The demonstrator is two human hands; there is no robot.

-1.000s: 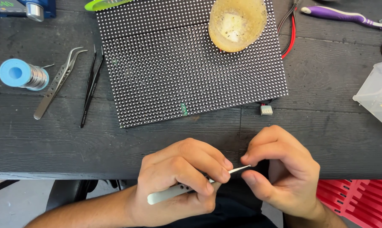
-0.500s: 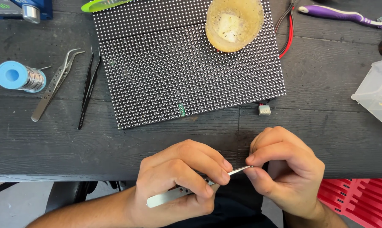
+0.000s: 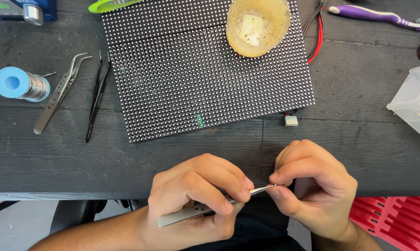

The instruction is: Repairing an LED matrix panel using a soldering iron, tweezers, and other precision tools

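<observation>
Just below the near edge of the black dotted LED matrix panel [image 3: 205, 69], the left hand [image 3: 196, 200] pinches slim silver metal tweezers [image 3: 210, 208], whose tip meets the closed fingertips [image 3: 277, 182] of the right hand [image 3: 314, 190].

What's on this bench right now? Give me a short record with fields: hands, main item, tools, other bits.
Left hand: left hand grips silver tweezers, tips pointing right
Right hand: right hand pinches at the tweezer tips; what sits there is too small to tell
Main item: dotted black panel on the dark table
On panel: yellowish dish
Spare tools: curved tweezers, black tweezers, left of panel
Other bits: solder spool, purple toothbrush, clear box, red and black wires
</observation>
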